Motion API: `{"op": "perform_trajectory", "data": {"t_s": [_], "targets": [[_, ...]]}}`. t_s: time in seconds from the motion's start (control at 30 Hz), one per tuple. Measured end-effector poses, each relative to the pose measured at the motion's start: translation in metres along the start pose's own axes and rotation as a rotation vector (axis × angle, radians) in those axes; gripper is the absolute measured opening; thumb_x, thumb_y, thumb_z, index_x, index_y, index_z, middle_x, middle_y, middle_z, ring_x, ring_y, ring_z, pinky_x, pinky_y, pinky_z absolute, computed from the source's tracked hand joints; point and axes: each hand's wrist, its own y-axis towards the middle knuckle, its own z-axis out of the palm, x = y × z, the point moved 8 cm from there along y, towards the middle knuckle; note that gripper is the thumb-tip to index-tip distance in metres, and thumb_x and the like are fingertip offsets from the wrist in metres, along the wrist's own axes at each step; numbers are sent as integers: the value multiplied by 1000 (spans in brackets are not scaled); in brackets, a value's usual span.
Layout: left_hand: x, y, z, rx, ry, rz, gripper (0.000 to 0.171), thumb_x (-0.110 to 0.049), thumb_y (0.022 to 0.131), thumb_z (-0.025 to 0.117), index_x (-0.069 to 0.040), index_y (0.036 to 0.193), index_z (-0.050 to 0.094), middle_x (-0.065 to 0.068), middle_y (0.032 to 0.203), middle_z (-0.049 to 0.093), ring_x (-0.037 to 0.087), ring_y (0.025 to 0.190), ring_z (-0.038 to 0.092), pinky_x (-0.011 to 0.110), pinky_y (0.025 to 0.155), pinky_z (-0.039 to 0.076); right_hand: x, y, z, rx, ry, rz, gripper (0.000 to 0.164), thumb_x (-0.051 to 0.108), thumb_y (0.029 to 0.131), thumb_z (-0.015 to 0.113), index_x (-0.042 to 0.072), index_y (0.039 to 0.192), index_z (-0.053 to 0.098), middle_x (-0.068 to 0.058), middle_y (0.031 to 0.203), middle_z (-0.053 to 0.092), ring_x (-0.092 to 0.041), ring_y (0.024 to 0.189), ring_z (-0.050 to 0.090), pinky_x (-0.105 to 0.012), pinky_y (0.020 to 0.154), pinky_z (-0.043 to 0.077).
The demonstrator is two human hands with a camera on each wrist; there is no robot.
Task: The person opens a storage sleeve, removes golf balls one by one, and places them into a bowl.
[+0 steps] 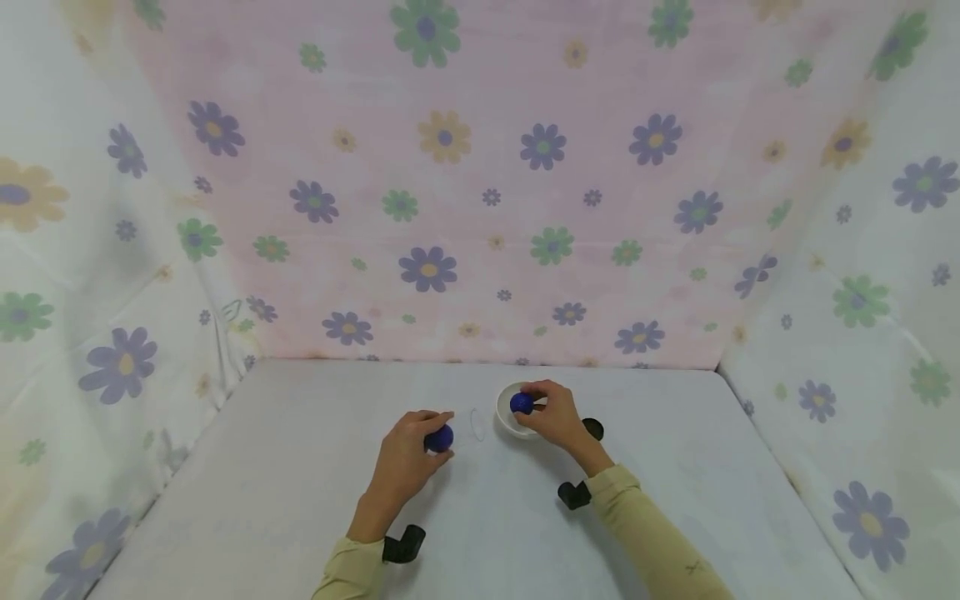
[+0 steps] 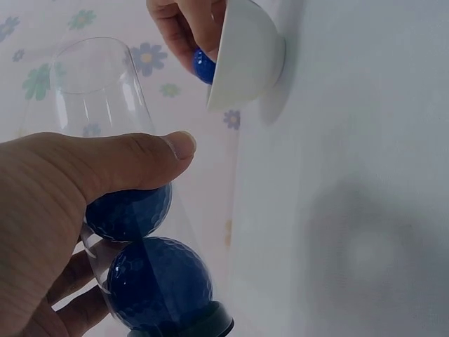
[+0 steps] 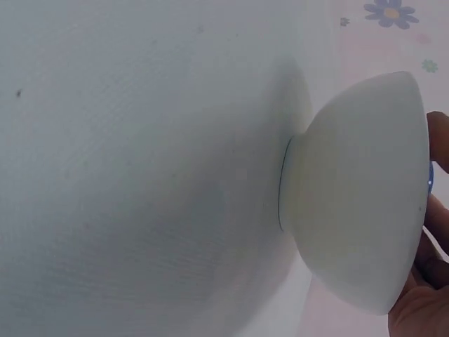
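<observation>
My left hand [image 1: 405,457] grips a clear plastic tube [image 2: 95,88]. Two dimpled blue golf balls [image 2: 160,284] sit inside toward its dark green end [image 2: 214,323], the one nearer the open mouth partly behind my thumb. In the head view the tube's round mouth [image 1: 477,425] points toward a white bowl [image 1: 505,419]. At that bowl, my right hand [image 1: 555,415] pinches another blue golf ball [image 1: 521,403] between thumb and fingers, level with the rim. The right wrist view has the bowl's outer wall [image 3: 358,196] covering most of that ball and the bowl's inside.
Both stand on a white-covered table [image 1: 300,433]. A pink flowered cloth [image 1: 480,175] rises behind it, with white flowered cloth [image 1: 847,350] on the sides. Black wrist-worn pieces [image 1: 405,544] stick out beside both forearms.
</observation>
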Motion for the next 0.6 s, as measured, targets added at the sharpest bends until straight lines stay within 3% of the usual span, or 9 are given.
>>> {"op": "perform_trajectory", "data": {"t_s": [0.3, 0.6], "targets": [[1, 1, 2, 19, 2, -8, 53, -7, 74, 91, -11, 125, 74, 15, 120, 70, 34, 112, 67, 47, 93, 58, 3, -1, -1, 22, -24, -17, 37, -1, 78, 84, -8, 112, 70, -18, 109, 70, -32, 100, 68, -41, 84, 62], [1, 3, 4, 16, 9, 0, 53, -7, 74, 91, -11, 124, 74, 15, 120, 70, 34, 111, 67, 47, 92, 58, 9, 0, -14, -37, 50, -17, 26, -3, 84, 79, -5, 108, 72, -21, 109, 71, -34, 101, 68, -45, 88, 61]]}}
